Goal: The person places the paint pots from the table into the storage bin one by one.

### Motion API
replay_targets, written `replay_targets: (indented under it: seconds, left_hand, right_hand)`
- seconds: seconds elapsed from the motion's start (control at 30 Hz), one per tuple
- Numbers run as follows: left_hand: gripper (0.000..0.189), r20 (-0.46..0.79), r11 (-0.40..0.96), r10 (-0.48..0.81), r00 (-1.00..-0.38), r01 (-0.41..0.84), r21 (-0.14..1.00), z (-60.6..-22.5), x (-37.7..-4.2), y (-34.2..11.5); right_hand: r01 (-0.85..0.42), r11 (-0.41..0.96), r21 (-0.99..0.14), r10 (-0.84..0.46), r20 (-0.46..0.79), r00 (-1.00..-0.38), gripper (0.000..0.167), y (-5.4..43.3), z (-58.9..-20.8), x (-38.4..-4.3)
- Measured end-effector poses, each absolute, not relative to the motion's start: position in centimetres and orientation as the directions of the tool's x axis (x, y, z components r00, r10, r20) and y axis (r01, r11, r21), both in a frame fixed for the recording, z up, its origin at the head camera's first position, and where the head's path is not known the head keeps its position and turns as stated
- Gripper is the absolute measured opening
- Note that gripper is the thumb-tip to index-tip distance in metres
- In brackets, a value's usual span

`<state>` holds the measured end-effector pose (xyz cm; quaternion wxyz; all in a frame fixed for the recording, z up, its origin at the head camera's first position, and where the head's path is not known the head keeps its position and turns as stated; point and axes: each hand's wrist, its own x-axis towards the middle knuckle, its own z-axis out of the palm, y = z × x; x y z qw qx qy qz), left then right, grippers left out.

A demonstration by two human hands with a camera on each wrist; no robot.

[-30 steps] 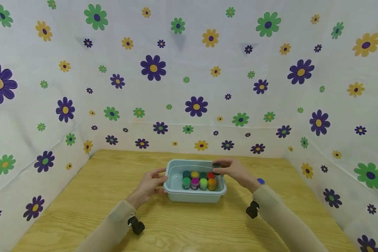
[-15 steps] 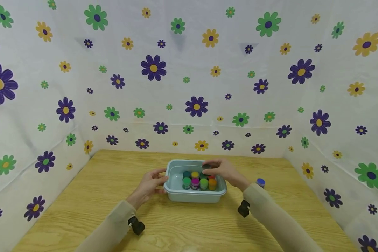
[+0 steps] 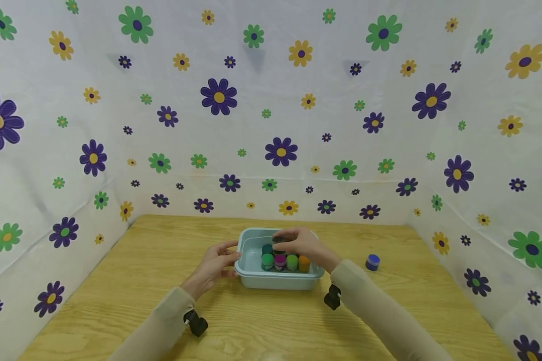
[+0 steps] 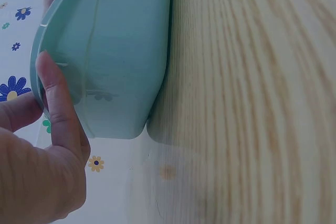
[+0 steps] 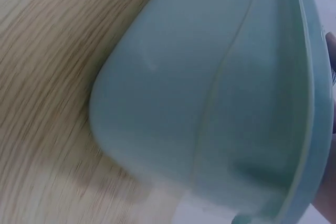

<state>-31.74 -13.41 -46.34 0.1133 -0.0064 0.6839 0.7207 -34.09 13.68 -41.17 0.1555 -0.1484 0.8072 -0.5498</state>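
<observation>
A light blue plastic basin stands on the table with several small paint jars in it. In the front row are a green jar, a magenta jar, a light green jar and an orange jar. My left hand grips the basin's left rim, a finger lying along the outer wall in the left wrist view. Above the back row my right hand pinches a dark jar. That hand hides most of the back row; a teal jar shows beside it.
A blue-lidded jar stands on the wooden table to the right of the basin. Flowered white sheets enclose the table at the back and both sides.
My right hand has carried the dark jar leftward over the basin, from its right end to above the back row. The blue-lidded jar has come into full view. My left hand stays put.
</observation>
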Motion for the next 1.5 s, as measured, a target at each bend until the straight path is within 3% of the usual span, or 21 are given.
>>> replay_targets:
  seconds: [0.47,0.93,1.5]
  left_hand:
    - [0.049,-0.143,-0.037,0.167,-0.976,-0.151,0.988,-46.3,-31.8,-13.5]
    - [0.049,-0.150,-0.040,0.178,-0.972,-0.160,0.986,-46.2,-31.8,-13.5]
    - [0.049,-0.129,-0.041,0.183,-0.975,-0.139,0.990,-46.1,-31.6,-13.5]
  right_hand:
    - [-0.071,0.282,-0.957,-0.442,-0.064,-0.895,0.046,9.7,-41.5,-35.2]
    - [-0.111,0.313,-0.943,-0.371,-0.014,-0.928,0.039,7.3,-41.7,-36.6]
    - [-0.247,0.557,-0.793,-0.339,0.054,-0.939,0.034,6.3,-42.9,-37.7]
